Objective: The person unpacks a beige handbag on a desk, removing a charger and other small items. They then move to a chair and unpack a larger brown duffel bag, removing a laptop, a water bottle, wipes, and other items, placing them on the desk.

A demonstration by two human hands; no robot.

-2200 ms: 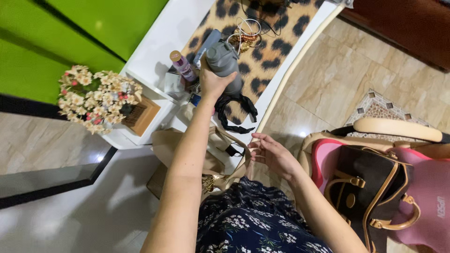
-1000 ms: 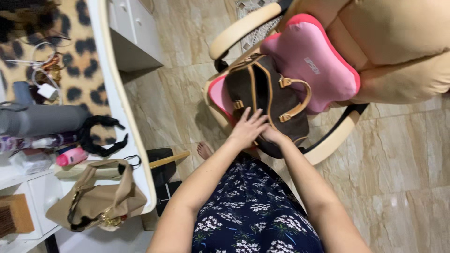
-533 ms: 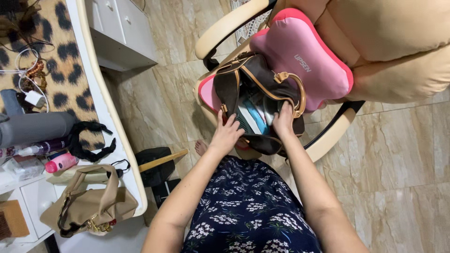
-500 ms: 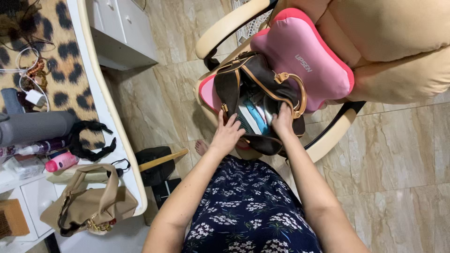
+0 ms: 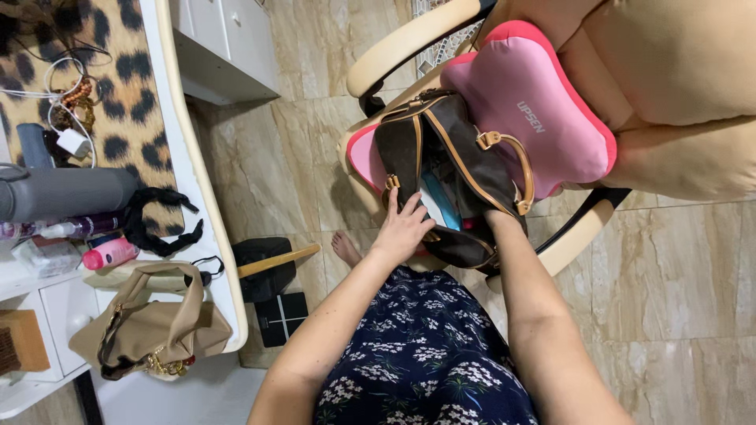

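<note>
Change: since half a second ago my right hand has gone deeper into the brown handbag [image 5: 465,169]; its fingers showed at the rim then, now only the wrist shows.
Left hand: my left hand [image 5: 403,227] lies flat on the near edge of the bag's opening, at about 6 o'clock of the bag, fingers spread wide, pressing the side down and gripping nothing.
Right hand: my right hand [image 5: 494,219] is sunk inside the bag at its 5 o'clock corner; I cannot tell whether its grip is closed on anything, since the bag hides the fingers.
Bag: it stands open on the seat of the cream armchair [image 5: 669,86], touching the pink cushion [image 5: 535,118] at its 2 o'clock; something light blue [image 5: 441,206] shows inside.
Progress: as I judge it, the bag is opened and held open and the reach inside is under way; nothing has come out yet.
Around: at 9 o'clock, well apart, the desk [image 5: 185,157] carries a grey bottle [image 5: 67,193], a black hair tie [image 5: 161,220] and a pink bottle [image 5: 110,253]; a beige handbag [image 5: 150,330] lies on its near end at 8 o'clock.
</note>
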